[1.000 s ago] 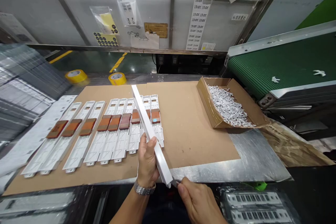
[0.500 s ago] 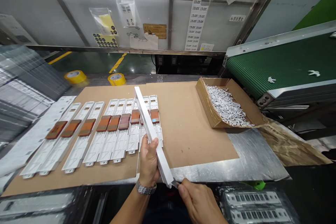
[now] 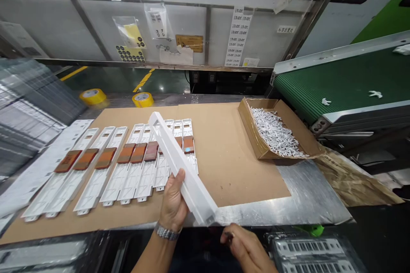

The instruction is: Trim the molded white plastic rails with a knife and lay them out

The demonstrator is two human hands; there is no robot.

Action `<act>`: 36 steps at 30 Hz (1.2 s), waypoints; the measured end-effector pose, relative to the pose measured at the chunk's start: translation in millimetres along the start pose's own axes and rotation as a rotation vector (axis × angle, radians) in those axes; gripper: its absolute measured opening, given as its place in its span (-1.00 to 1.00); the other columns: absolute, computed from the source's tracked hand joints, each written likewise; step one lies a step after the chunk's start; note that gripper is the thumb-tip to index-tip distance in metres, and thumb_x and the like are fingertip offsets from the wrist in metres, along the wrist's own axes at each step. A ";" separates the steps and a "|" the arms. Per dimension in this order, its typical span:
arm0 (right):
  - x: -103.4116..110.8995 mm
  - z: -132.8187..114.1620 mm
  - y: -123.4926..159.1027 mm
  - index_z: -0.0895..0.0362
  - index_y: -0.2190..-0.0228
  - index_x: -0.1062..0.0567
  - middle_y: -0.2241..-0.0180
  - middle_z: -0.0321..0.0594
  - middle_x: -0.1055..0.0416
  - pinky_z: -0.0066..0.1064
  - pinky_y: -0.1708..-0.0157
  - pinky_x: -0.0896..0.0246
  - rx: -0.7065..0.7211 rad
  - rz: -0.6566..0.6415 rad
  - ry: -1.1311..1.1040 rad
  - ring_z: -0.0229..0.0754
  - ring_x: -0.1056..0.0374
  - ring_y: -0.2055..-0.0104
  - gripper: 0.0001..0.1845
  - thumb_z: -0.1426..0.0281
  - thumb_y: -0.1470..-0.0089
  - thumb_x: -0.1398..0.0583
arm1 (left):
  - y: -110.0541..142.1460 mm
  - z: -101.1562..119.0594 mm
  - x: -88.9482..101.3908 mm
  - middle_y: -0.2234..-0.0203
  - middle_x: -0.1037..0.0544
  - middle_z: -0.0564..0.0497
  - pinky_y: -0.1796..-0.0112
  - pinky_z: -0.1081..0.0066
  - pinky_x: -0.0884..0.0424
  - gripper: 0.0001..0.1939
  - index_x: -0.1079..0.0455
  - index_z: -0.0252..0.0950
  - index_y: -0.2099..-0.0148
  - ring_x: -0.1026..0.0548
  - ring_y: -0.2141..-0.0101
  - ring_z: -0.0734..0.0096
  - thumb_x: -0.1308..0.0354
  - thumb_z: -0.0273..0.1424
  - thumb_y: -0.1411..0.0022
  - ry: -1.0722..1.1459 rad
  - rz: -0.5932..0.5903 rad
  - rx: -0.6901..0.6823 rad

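My left hand (image 3: 174, 202), with a metal-band watch on its wrist, is closed round a long white plastic strip (image 3: 184, 168). The strip slants from upper left to lower right, its smooth face turned up. My right hand (image 3: 245, 245) is closed on a small blade-like tool (image 3: 228, 236), mostly hidden by the fingers. It is a little below and right of the strip's near end, apart from it. Behind the held strip, several similar white strips (image 3: 109, 196) lie side by side on brown cardboard, with reddish-brown blocks (image 3: 105, 158) resting across them.
On the right a cardboard box (image 3: 251, 132) holds many small white plastic pieces (image 3: 275, 132). A green conveyor (image 3: 352, 79) runs beyond it. Two yellow tape rolls (image 3: 142, 99) sit at the back edge. Plastic-wrapped white parts (image 3: 310, 247) lie at the lower right.
The strip has been turned in my left hand, so its broad face shows now. My right hand and its tool have drawn away from the strip's near end.
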State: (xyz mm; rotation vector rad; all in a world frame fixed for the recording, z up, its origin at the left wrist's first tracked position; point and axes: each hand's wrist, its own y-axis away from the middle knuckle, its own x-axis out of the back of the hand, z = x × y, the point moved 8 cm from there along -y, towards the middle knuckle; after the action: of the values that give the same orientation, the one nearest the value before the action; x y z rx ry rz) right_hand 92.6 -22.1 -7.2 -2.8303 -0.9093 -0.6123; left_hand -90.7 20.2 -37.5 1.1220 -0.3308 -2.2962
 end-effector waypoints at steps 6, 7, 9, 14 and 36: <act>10.8 -0.7 -1.3 -0.01 0.18 -0.42 0.36 -0.26 -0.34 -0.46 0.29 -0.21 -0.007 0.204 -0.167 -0.24 -0.31 0.33 -0.66 0.16 -0.24 0.07 | 3.8 9.3 -3.7 0.11 -0.47 -0.13 0.19 0.12 -0.47 -0.61 -0.21 -0.19 -0.01 -0.49 0.15 0.14 -0.15 -0.27 -0.14 -0.032 0.032 -0.059; 9.6 0.7 -2.1 0.00 0.19 -0.41 0.36 -0.27 -0.34 -0.47 0.30 -0.21 0.007 0.238 -0.147 -0.25 -0.31 0.34 -0.68 0.18 -0.24 0.06 | 5.3 11.1 -2.1 0.15 -0.48 -0.12 0.21 0.13 -0.47 -0.61 -0.20 -0.17 -0.02 -0.51 0.20 0.18 -0.14 -0.24 -0.15 -0.053 0.051 -0.089; 6.7 4.9 -2.7 0.02 0.20 -0.40 0.36 -0.27 -0.34 -0.50 0.31 -0.21 0.033 0.311 -0.078 -0.26 -0.32 0.34 -0.71 0.21 -0.25 0.05 | 8.4 12.3 -2.7 0.17 -0.48 -0.05 0.21 0.16 -0.47 -0.56 -0.15 -0.09 -0.03 -0.51 0.21 0.22 -0.18 -0.26 -0.12 -0.058 0.026 -0.123; 1.3 14.1 0.7 0.07 0.18 -0.37 0.37 -0.24 -0.40 -0.52 0.38 -0.22 0.066 0.444 0.168 -0.25 -0.37 0.37 -0.76 0.30 -0.25 0.04 | 18.9 17.4 -12.9 0.05 -0.39 0.03 0.16 0.27 -0.44 -0.22 0.06 0.12 -0.15 -0.47 0.11 0.23 -0.29 -0.39 0.00 -0.108 -0.099 -0.163; 1.0 -13.9 -1.6 0.17 0.18 -0.36 0.48 -0.21 -0.37 -0.46 0.53 -0.12 0.199 0.517 0.653 -0.23 -0.34 0.50 -0.73 0.36 -0.27 0.08 | 30.2 28.6 -12.4 0.08 -0.33 -0.06 0.27 0.35 -0.45 -0.05 0.27 0.05 -0.21 -0.48 0.30 0.37 -0.31 -0.29 0.03 -0.363 0.034 -0.341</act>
State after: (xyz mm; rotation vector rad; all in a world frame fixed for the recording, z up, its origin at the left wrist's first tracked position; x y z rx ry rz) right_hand 87.6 -23.3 5.9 -2.2841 -0.1105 -1.1665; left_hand -95.7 2.1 1.7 0.5292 -0.0836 -2.4046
